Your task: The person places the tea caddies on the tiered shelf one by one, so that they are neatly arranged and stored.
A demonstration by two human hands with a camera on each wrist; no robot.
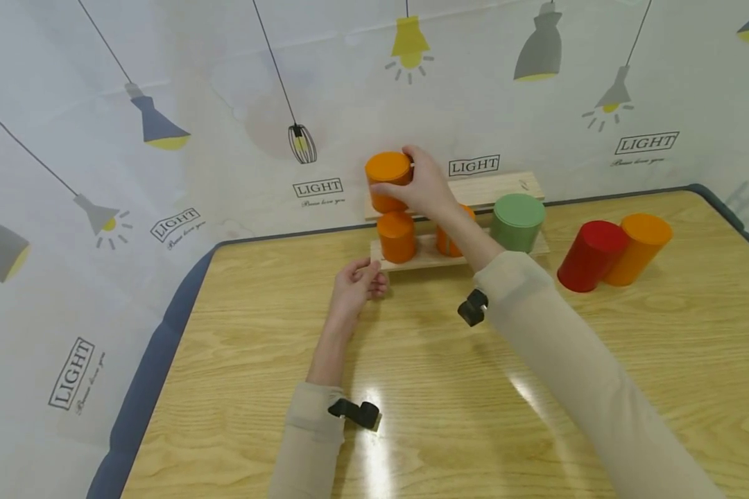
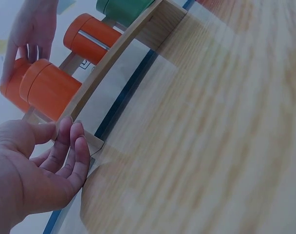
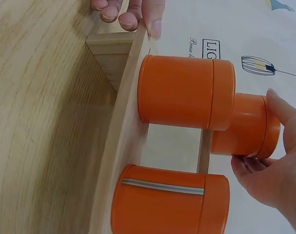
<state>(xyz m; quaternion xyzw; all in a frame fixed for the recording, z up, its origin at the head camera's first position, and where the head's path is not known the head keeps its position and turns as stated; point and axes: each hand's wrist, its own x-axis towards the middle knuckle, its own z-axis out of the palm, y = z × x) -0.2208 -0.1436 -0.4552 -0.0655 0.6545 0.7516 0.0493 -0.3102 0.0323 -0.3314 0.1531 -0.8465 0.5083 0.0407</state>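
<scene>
A two-step wooden rack (image 1: 423,259) stands against the wall at the back of the table. My right hand (image 1: 426,186) grips an orange tin (image 1: 387,168) at the left end of the upper step, thumb on one side and fingers on the other. At the lower step's left corner, my left hand (image 2: 46,165) pinches the board edge between thumb and fingers. Close by it on that step is another orange tin (image 3: 177,90). A third orange tin (image 3: 162,202) with a silvery stripe sits farther along, partly hidden by my right arm in the head view, then a green tin (image 1: 517,223).
Right of the rack, a red tin (image 1: 589,256) and an orange tin (image 1: 646,242) stand side by side on the wood-grain table (image 1: 256,346). A cloth wall (image 1: 225,138) printed with lamps rises behind. Dark blue edging (image 1: 156,360) runs along the table's left side.
</scene>
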